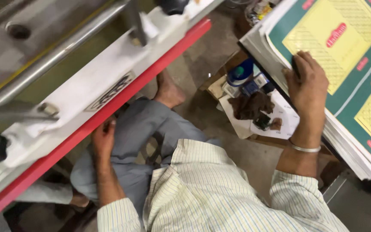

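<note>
Two bare hands were at work, well apart from each other. The right hand [308, 79] lay on a tall stack of printed sheets with green borders and yellow panels [357, 64], fingers curled loosely over the near edge of the top sheet; something small and dark showed under the fingertips, though whether they gripped it could not be told. A thin silver bangle [304, 148] circled that wrist. The left hand [104, 137] rested against the lower side of the red-edged white machine frame [108, 101], fingers bent and touching the red strip, holding nothing visible. Between the hands, on a low surface beside the stack, sat a blue-capped round container [240, 74] and a crumpled brown rag [252, 105] on white paper.
</note>
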### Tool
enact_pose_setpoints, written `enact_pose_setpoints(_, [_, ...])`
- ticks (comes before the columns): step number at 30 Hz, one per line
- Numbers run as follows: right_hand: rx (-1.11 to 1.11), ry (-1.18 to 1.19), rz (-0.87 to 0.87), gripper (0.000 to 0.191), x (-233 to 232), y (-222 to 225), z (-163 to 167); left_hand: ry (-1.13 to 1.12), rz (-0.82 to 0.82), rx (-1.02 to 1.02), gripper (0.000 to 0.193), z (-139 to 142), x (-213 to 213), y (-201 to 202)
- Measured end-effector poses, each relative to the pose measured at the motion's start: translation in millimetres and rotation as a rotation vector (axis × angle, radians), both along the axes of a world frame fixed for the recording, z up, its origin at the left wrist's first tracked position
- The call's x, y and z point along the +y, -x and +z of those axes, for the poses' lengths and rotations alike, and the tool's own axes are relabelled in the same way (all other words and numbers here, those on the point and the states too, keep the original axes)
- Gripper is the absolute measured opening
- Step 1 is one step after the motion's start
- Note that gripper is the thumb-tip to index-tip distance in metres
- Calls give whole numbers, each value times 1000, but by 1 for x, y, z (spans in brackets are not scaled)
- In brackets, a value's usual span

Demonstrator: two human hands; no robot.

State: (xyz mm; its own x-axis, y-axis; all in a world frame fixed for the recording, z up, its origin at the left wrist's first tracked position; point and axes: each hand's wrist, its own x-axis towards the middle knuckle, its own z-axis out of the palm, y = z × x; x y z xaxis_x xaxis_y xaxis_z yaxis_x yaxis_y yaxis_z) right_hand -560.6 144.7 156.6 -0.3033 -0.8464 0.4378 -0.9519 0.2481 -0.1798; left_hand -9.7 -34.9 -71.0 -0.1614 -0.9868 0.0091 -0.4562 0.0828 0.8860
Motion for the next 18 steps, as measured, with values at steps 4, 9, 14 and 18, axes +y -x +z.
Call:
enact_pose_setpoints(4, [-72,57,28,31,4,1,-2,-21,93,110,22,1,7,1])
enact_pose_setpoints(9, [-117,102,34,22,4,5,-2,-35,156,201,20,8,8,0])
enact_pose_setpoints(14, [-41,-15,-147,12,-4,30,26,-31,172,352,20,16,12,7])
enact_pose_setpoints(18, [331,264,-140,7,17,43,59,-21,171,320,20,24,16,9])
